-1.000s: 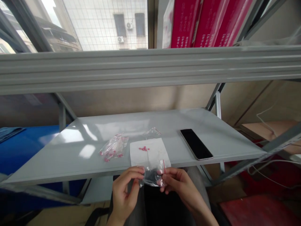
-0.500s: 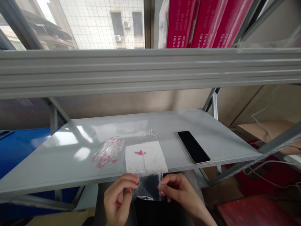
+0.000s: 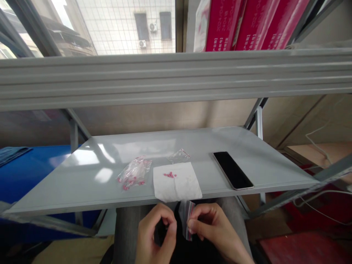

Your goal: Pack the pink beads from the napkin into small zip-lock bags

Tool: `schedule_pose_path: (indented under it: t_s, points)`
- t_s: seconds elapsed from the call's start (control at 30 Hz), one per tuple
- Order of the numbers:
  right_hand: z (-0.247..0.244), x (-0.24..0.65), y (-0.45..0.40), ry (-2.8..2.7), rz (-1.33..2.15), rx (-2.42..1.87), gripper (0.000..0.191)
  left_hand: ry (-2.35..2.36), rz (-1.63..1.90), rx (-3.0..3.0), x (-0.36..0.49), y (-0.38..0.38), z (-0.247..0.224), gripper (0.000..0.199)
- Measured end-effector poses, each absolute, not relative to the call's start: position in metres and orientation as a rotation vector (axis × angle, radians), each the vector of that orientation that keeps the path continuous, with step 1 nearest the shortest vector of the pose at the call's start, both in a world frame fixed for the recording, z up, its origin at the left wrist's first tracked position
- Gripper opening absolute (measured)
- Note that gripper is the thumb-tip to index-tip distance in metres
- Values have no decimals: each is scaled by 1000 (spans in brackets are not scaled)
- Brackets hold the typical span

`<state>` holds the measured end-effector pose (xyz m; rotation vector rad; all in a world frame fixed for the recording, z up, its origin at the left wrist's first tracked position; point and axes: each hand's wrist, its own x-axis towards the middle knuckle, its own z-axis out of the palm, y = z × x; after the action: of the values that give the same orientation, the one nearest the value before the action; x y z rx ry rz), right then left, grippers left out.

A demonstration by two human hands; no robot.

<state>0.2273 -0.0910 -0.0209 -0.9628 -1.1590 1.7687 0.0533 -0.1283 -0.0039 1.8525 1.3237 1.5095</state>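
Observation:
My right hand [image 3: 210, 223] pinches a small clear zip bag [image 3: 188, 220] by its red-lined zip edge, above my lap. The bag is turned nearly edge-on. Just left of it is my left hand [image 3: 158, 233], its fingers curled and the thumb brought to the index finger; whether anything is between them is hidden. On the table ahead lies a creased white paper sheet [image 3: 189, 183] with several small pink pieces [image 3: 170, 175] in a loose cluster. To its left are clear bags [image 3: 134, 172] with pink pieces in and around them. Behind the paper lies another flat clear bag [image 3: 179, 156].
A black smartphone [image 3: 233, 170] lies at the right of the grey table [image 3: 132, 141]. A thick grey shelf beam [image 3: 176, 79] spans above the table, with pink-red boxes [image 3: 253, 27] on it. Metal braces stand at both sides. A blue surface [image 3: 35, 172] is at the left.
The zip bag, stretched flat between both hands before, is now turned edge-on in my right hand. My left hand has come off its left side and curled. The view has shifted slightly left.

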Motion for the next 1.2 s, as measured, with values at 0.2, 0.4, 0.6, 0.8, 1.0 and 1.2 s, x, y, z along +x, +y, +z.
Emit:
schedule_pose_path:
  t_s: [0.2,0.4,0.6,0.8,1.0,1.2]
  points:
    - [-21,210,-95,-1287,1668,-1010,20,1371,1150,1847,62,-123,-3,31]
    - [-30,209,-97,-1270,1859,-952,30,1357,1044,1780,51,-129,-8,38]
    - [-28,211,-108,-1504,1599,-1078,28,1420,968,2007,50,-137,-18,28]
    - [-38,206,-119,-1728,942,-1281,29,1603,1071,2145,57,-138,-29,27]
    - [-31,213,-117,-1651,955,-1316,26,1474,1352,2088,49,-140,-24,18]
    - [-22,217,-114,-1550,1293,-1252,27,1383,1253,2357,51,-133,-33,80]
